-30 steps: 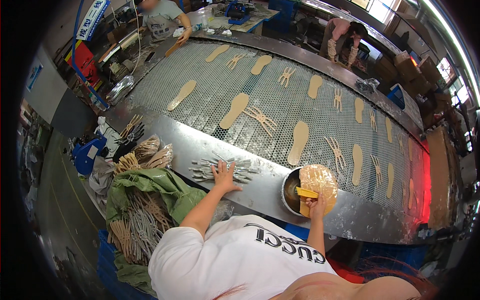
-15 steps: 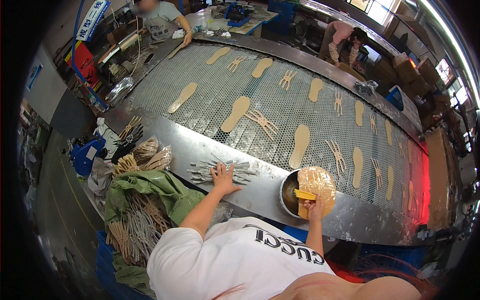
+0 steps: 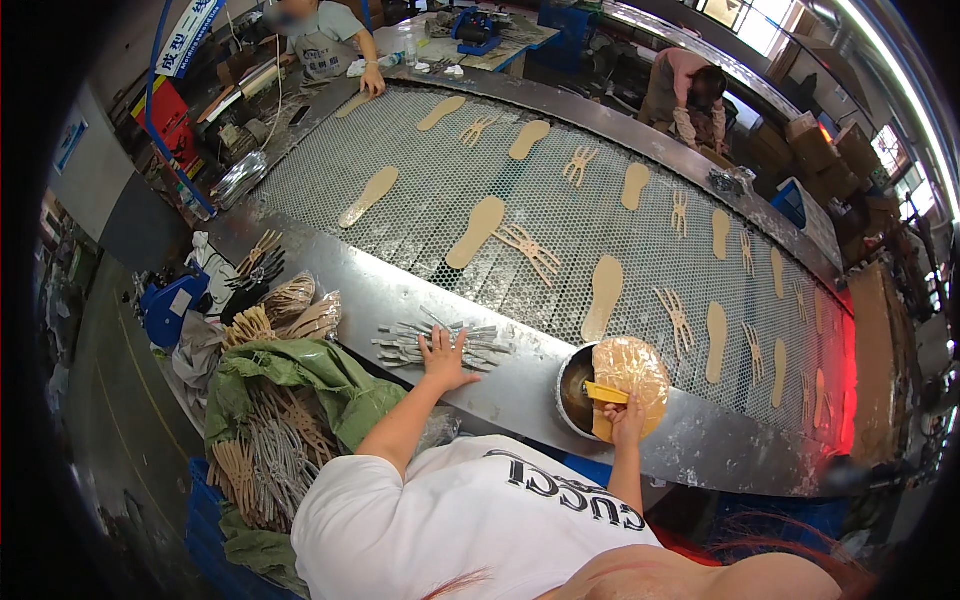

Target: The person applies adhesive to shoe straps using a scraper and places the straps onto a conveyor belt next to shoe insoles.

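My left hand lies with fingers spread on a pile of grey strappy shoe-upper pieces on the metal edge of the conveyor. In my right hand is a flat yellow brush handle, its far end over a round metal pot of brownish liquid; bristles are not visible. A tan disc wrapped in clear film covers the pot's right part, beneath that hand. Beyond, tan insoles and strappy upper pieces lie spaced out on the mesh belt.
Left of me, a green sack holds bundled strappy pieces, with bagged tan pieces behind it. Across the belt, a co-worker's hand touches an insole; another person bends at the far right. Red light glows at the belt's right end.
The pieces on the belt have shifted slightly to the right. The co-worker's insole has gone down flat onto the belt. The person at far right has lowered their arms. My hands have barely moved.
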`<action>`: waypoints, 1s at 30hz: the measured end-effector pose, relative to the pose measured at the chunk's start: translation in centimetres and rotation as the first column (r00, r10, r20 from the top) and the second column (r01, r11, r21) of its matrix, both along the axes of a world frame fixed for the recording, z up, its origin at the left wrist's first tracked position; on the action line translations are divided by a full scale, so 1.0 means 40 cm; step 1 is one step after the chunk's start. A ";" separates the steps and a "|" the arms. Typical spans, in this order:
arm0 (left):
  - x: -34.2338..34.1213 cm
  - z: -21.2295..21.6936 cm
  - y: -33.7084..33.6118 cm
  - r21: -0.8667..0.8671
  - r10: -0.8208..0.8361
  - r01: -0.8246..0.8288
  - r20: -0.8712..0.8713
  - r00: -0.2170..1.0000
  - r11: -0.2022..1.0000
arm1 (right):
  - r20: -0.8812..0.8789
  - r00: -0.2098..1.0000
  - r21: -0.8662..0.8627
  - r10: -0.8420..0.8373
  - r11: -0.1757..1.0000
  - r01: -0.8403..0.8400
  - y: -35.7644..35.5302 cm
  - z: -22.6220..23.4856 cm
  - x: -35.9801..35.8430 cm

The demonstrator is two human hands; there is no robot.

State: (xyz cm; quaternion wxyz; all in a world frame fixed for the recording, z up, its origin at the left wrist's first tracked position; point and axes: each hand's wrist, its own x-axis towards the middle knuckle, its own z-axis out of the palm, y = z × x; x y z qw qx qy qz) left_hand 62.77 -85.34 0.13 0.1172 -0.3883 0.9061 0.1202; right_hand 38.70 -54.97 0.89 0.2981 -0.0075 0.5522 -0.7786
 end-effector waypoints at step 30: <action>-0.011 0.216 -0.142 0.111 -0.053 0.055 -0.019 0.998 0.992 | -0.035 0.999 -0.001 -0.037 0.999 0.037 -0.059 0.006 0.042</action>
